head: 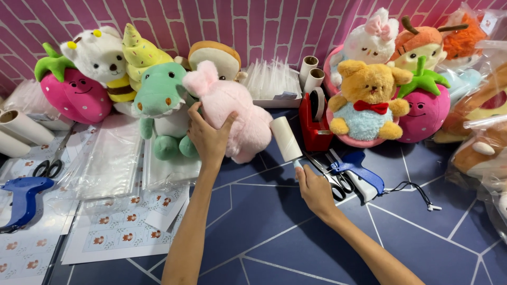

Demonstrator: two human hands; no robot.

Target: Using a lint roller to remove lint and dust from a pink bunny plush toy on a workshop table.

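Left grip (207, 138) clasps pink plush (235, 113); right grip (312, 186) holds lint roller (285, 138).

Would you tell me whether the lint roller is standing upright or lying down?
Lying down: the lint roller rests on its side on the table, the right hand at its handle.

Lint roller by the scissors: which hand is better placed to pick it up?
Right. The right hand already touches the lint roller at its handle, while the left hand is gripping the pink plush.
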